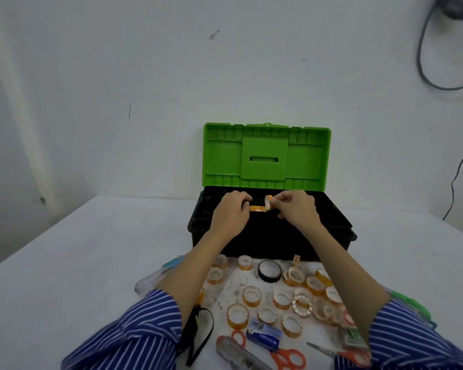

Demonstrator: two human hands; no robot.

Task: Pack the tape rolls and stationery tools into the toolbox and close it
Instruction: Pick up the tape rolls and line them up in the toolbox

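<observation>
While both hands work over the open toolbox (267, 231) at frame centre, packing proceeds.
Head view: right hand (296, 208) pinches a small tape roll (268, 202); left hand (231, 209) curls, its hold unclear; a loose pinch could drop the roll outside its compartment.

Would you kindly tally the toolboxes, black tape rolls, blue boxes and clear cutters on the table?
Toolbox: 1
Black tape roll: 1
Blue box: 1
Clear cutter: 1
Total: 4
</observation>
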